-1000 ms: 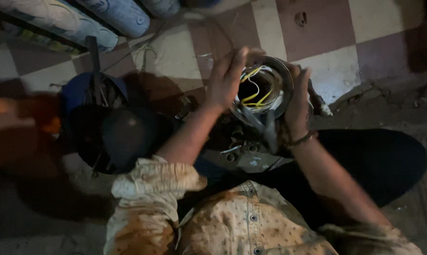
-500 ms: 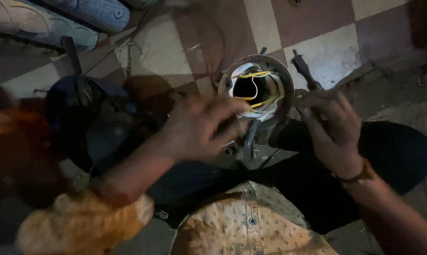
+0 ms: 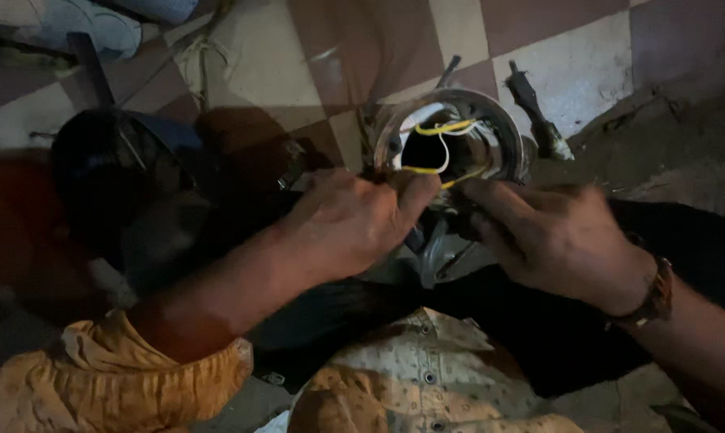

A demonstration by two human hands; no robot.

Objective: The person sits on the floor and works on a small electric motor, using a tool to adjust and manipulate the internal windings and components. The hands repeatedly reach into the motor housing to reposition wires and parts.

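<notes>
Round metal housing (image 3: 450, 136) sat in the lap over the checkered floor (image 3: 571, 64), yellow wires (image 3: 442, 128) inside. Left hand (image 3: 350, 224) fingers pinched wires at its near rim; right hand (image 3: 555, 236) fingers curled, grip unclear. Housing looked rigid, smooth; wires thin, fragile: hold by the rim.

two hands (image 3: 450, 228), one round metal housing (image 3: 502, 132), two yellow wires (image 3: 438, 128), one screwdriver (image 3: 539, 112)

right forearm (image 3: 699, 337) cut off by edge; housing (image 3: 450, 136) lower rim hidden behind hands; left dark clutter unreadable.
</notes>
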